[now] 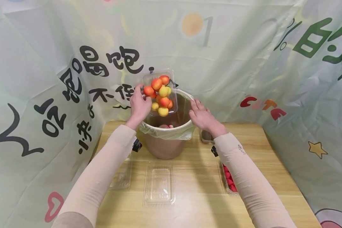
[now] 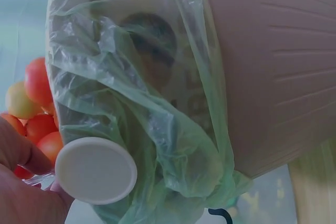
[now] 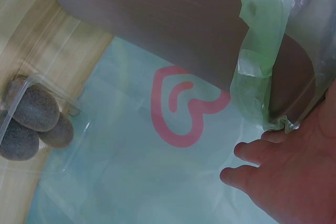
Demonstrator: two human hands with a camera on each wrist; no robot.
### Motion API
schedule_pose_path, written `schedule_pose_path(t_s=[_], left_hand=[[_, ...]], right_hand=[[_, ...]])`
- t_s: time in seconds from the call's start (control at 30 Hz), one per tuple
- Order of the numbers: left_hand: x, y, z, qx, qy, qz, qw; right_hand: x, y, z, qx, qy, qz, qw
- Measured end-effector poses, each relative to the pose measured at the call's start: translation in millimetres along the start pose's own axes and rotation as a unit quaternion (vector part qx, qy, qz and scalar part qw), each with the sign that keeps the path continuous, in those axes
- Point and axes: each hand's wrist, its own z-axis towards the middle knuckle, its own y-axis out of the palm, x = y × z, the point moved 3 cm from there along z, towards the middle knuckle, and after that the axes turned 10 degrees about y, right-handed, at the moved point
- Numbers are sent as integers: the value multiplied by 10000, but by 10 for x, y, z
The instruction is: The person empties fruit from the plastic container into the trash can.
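My left hand (image 1: 140, 104) pinches the left edge of a clear plastic box (image 1: 172, 74), which is tilted over the bin with its open side facing me. Several small round red and yellow fruits (image 1: 156, 84) lie in the box. Below it stands a brownish-pink bin (image 1: 165, 147) lined with a thin green bag (image 1: 179, 134) folded over its pale rim. Inside the bin, a bit of something reddish shows near the front. My right hand (image 1: 203, 117) rests on the bin's right rim with fingers extended; its thumb is hidden.
On the table, a clear plastic box (image 1: 159, 185) lies in front of the bin, another clear box (image 1: 122, 174) by my left forearm. Beside my right forearm sits a box of red berries (image 1: 229, 180). Brown oval fruits (image 3: 34, 111) fill a box right of the bin. Printed cloth surrounds the table.
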Motion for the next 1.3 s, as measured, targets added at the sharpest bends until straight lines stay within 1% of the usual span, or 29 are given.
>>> schedule_pose_path(t_s=[0.33,0.57,0.73,1.07,1.3], left_hand=[[-24,3,-4,64,-66,-8,10000],[-50,3,-9,97,81,68,9999],[-68,6,-18,111,124,52,9998],[-33,-5,-15,140,236,-28,9996],[-40,-7,-23,169,334,-102,9992]], right_hand=[[-3,2,6,-25,31,16,10000],[-13,-6,0,-17,19,13,10000],[-12,-2,2,-22,17,17,10000],[-6,-5,6,-32,33,2,10000],[-5,1,9,-76,33,-46,10000]])
